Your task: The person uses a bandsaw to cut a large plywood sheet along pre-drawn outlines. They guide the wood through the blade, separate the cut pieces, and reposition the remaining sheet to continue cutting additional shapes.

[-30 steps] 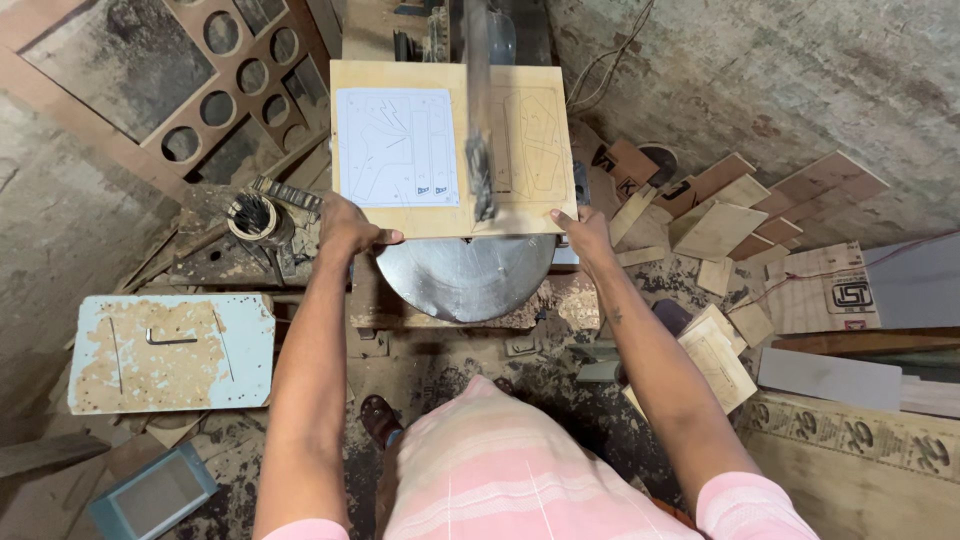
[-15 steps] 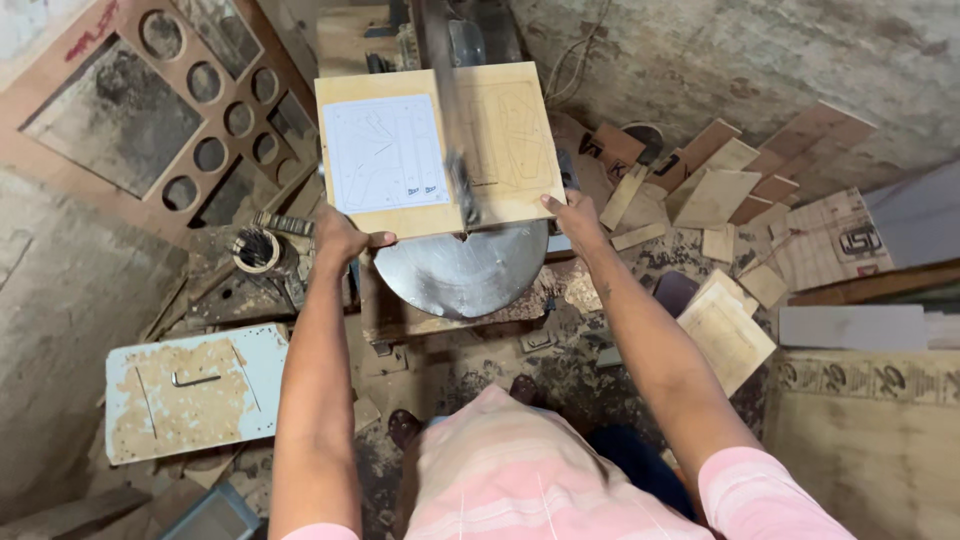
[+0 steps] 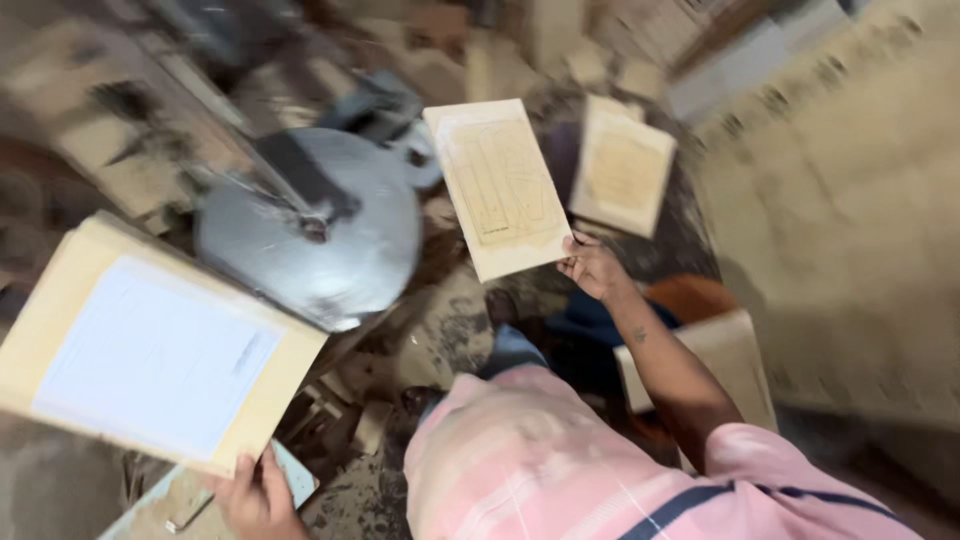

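My left hand (image 3: 252, 492) grips the near edge of a pale wooden board with a white drawn paper sheet stuck on it (image 3: 150, 345), held up at the lower left. My right hand (image 3: 593, 266) holds the lower corner of a second, narrower wooden board with faint pencil outlines (image 3: 502, 186), lifted in the middle of the view. The two boards are apart. Between them lies the round grey metal saw table (image 3: 320, 235) with its blade post. The picture is blurred by motion.
Another light wooden panel (image 3: 622, 166) lies on the floor beyond my right hand. A flat board (image 3: 725, 360) sits by my right forearm. Scrap wood pieces and sawdust cover the ground at the top. A rough plaster wall (image 3: 850, 230) rises on the right.
The single board on the saw table has come apart into two pieces. Each hand has lifted one piece off the table, left piece down-left, right piece to the right. The view has swung round.
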